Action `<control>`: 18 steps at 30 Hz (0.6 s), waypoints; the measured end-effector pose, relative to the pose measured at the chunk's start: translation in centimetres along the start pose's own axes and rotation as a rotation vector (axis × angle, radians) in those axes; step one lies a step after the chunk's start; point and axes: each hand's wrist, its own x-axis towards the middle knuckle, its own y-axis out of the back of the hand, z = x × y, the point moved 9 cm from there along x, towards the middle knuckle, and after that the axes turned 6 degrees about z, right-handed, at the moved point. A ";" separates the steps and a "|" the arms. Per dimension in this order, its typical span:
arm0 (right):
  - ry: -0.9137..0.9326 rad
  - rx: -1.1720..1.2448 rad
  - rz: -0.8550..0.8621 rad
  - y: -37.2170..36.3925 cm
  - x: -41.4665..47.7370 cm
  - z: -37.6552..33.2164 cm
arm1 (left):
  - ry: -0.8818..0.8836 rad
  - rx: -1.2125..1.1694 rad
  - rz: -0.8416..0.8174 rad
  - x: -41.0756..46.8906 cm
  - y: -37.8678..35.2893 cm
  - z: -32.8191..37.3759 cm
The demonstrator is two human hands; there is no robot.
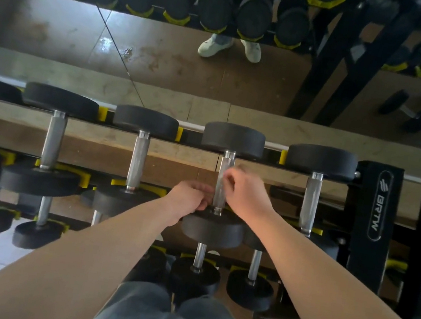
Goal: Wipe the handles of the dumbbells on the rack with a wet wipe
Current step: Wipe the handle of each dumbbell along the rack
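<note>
Clasping dumbbell handle (219,197) — left hand (188,198), right hand (247,192)

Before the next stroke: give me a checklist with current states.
1. Left hand and right hand at the knurled silver handle of the black round-headed dumbbell: ok.
2. Wet wipe between hands and handle: cannot tell, blurred.
3. Grip of each hand on the handle: cannot tell.
4. Dumbbell lying across the top tier of the black metal rack: ok.
5. Neighbouring silver handle to the right unobstructed: ok.
</note>
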 end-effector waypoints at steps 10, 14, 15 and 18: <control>-0.364 0.162 -0.214 -3.3 -4.9 3.7 | -0.051 0.046 -0.010 0.0 -0.3 0.1; -0.390 0.264 -0.091 -2.3 -3.4 3.3 | -0.076 0.057 0.003 0.0 -0.3 0.1; -0.428 0.334 -0.007 -1.7 -2.5 3.3 | -0.078 0.061 0.009 0.0 -0.2 0.1; -0.556 0.481 0.192 -0.1 0.1 3.9 | -0.101 0.103 0.020 -0.3 -0.3 0.3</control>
